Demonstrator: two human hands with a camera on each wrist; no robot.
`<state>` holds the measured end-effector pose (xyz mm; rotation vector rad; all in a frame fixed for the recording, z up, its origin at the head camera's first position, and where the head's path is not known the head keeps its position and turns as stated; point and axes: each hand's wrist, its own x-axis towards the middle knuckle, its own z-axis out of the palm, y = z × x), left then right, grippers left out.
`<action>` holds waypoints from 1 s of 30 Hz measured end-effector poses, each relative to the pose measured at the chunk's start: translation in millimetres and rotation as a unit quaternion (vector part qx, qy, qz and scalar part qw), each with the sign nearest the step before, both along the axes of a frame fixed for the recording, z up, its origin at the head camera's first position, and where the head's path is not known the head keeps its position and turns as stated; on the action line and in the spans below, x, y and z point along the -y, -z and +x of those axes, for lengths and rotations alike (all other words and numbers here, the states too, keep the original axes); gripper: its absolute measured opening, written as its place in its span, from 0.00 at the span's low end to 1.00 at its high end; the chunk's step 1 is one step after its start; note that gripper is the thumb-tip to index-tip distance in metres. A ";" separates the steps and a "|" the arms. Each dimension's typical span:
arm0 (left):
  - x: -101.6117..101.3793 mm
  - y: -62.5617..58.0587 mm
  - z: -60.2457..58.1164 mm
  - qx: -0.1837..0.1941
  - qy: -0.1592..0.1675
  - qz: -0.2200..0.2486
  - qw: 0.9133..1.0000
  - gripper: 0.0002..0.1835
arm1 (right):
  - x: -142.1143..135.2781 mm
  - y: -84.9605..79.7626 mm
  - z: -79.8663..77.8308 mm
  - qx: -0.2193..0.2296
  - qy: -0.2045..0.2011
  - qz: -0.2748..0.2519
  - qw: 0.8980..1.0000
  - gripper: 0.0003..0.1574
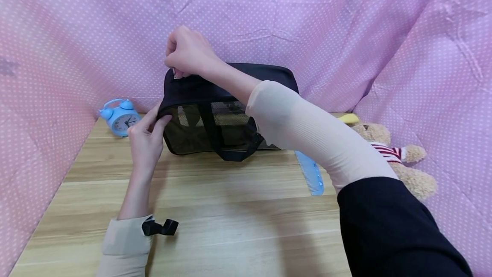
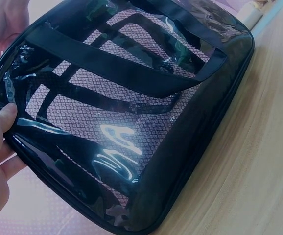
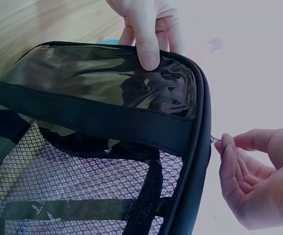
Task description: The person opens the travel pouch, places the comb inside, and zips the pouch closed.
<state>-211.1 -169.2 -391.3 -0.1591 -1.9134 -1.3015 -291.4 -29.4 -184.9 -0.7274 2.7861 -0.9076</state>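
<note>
A black bag point(image 1: 186, 136) with clear plastic and mesh panels stands at the back of the table, a black strap handle point(image 1: 234, 156) hanging down its front. My left hand point(image 1: 147, 142) grips the bag's left upper edge, the thumb point(image 3: 149, 56) on the clear panel and the fingers behind. Above the top left corner is my right hand point(image 1: 192, 50). Its thumb and forefinger pinch a small metal zipper pull point(image 3: 214, 139) at the bag's rim, shown in the right wrist view. My right forearm covers part of the bag's top and front in the head view.
A blue alarm clock point(image 1: 122, 119) stands left of the bag. To the right are a blue comb point(image 1: 312, 176), a yellow object point(image 1: 349, 118) and a teddy bear point(image 1: 417, 178) in a striped top, partly behind my sleeve. A pink dotted cloth point(image 1: 307, 16) hangs around the wooden table point(image 1: 230, 225).
</note>
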 end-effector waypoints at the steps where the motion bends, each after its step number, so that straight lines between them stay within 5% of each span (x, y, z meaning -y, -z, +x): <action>1: 0.2 -0.5 0.6 0.000 0.000 -0.002 1.000 0.19 | -0.7 0.1 0.2 0.004 -0.003 -0.005 1.000 0.08; 12: -1.3 -2.3 3.3 0.007 0.005 0.002 1.000 0.19 | -20.2 1.1 0.1 0.078 -0.002 -0.142 0.987 0.08; 18: -1.6 -1.3 2.4 0.000 0.002 -0.001 1.000 0.19 | -44.4 0.8 0.3 0.098 -0.001 -0.235 0.967 0.07; 23: -0.2 -0.7 2.2 -0.001 0.006 -0.006 1.000 0.19 | -74.1 8.2 4.9 0.071 0.003 -0.301 0.951 0.08; 30: 2.7 -1.0 0.6 0.000 0.017 -0.007 1.000 0.18 | -116.3 20.0 13.1 0.027 0.033 -0.410 0.911 0.07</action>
